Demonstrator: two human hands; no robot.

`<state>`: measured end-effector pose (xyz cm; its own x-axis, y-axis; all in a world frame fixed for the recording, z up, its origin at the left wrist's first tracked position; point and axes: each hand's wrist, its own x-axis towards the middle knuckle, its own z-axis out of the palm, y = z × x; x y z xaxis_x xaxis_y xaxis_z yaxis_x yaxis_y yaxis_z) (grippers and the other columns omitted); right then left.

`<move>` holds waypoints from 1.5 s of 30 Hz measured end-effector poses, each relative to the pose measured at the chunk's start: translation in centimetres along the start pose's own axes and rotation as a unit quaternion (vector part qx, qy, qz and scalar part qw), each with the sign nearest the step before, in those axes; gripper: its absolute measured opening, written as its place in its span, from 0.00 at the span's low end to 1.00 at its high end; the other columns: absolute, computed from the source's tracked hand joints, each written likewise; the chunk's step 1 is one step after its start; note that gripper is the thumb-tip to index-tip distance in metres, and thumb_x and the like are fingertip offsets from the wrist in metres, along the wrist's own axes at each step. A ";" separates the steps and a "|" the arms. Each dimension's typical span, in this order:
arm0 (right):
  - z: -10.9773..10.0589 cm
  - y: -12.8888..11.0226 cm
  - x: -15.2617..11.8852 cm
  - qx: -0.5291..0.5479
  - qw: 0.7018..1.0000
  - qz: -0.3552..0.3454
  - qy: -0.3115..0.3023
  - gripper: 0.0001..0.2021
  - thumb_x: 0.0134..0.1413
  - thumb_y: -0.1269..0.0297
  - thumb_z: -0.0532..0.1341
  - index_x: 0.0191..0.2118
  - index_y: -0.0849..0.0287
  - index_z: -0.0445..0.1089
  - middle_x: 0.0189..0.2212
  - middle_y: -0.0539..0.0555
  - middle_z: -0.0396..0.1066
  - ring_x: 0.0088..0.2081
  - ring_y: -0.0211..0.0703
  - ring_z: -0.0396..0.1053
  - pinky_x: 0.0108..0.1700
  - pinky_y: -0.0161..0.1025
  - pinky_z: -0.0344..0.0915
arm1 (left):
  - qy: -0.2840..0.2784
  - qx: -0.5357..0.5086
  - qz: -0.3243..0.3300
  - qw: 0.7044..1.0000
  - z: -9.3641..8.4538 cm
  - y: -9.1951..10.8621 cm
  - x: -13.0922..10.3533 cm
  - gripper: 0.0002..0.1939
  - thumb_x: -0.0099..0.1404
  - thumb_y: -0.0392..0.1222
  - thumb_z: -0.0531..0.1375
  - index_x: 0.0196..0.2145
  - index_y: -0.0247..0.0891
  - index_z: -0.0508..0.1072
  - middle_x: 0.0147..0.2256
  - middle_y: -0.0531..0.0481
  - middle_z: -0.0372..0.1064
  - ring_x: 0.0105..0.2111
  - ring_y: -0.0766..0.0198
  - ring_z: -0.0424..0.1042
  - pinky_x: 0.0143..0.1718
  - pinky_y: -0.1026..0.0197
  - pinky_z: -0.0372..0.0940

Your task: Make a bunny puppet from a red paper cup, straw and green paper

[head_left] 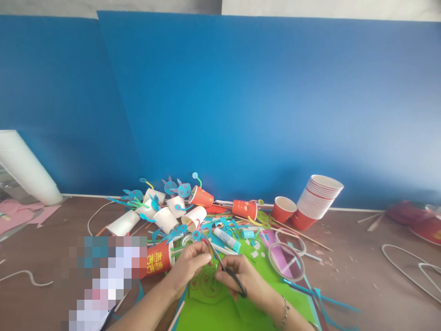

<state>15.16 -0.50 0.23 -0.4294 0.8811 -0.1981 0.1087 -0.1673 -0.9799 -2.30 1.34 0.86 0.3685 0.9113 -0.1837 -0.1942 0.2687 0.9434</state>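
Scissors (pixel 224 267) near yellow-lettered red cup (pixel 159 258)

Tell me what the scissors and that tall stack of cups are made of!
Scissors: probably metal blades, slim and greyish, with smooth black handles, perhaps plastic.
Stack of cups: likely paper, judging by the closely nested pale rims; smooth-looking, though plastic is possible.

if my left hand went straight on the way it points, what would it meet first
Most likely the black-handled metal scissors held in the right hand, though depth is unclear.
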 end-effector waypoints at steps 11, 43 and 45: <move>1.0 -0.1 0.1 0.030 0.999 -0.023 -0.001 0.19 0.46 0.49 0.64 0.30 0.60 0.63 0.16 0.45 0.64 0.15 0.30 0.57 0.16 0.28 0.49 | 0.068 -0.040 0.031 0.996 0.9 0.5 -0.1 0.18 0.49 0.52 0.65 0.21 0.37 0.64 0.15 0.61 0.51 0.16 0.75 0.44 0.19 0.67 0.40; 2.2 0.3 0.0 0.013 0.998 -0.049 0.020 0.20 0.45 0.48 0.64 0.25 0.59 0.59 0.14 0.43 0.58 0.14 0.30 0.54 0.16 0.28 0.50 | 0.105 -0.035 0.014 0.994 1.8 -0.5 -0.9 0.17 0.52 0.52 0.64 0.22 0.39 0.62 0.13 0.64 0.45 0.14 0.75 0.41 0.18 0.67 0.39; 2.1 0.3 0.0 0.016 0.999 -0.046 0.021 0.20 0.45 0.47 0.64 0.26 0.60 0.60 0.14 0.43 0.58 0.14 0.30 0.54 0.16 0.28 0.50 | 0.104 -0.035 0.018 0.994 1.7 -0.5 -0.9 0.18 0.52 0.52 0.64 0.22 0.38 0.62 0.13 0.64 0.45 0.14 0.75 0.41 0.18 0.67 0.38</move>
<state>13.26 -1.47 -0.13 -0.3985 0.9110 -0.1067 0.0415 -0.0983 -0.9943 -0.98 -0.10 1.03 0.1655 0.9634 -0.2106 -0.2698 0.2497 0.9300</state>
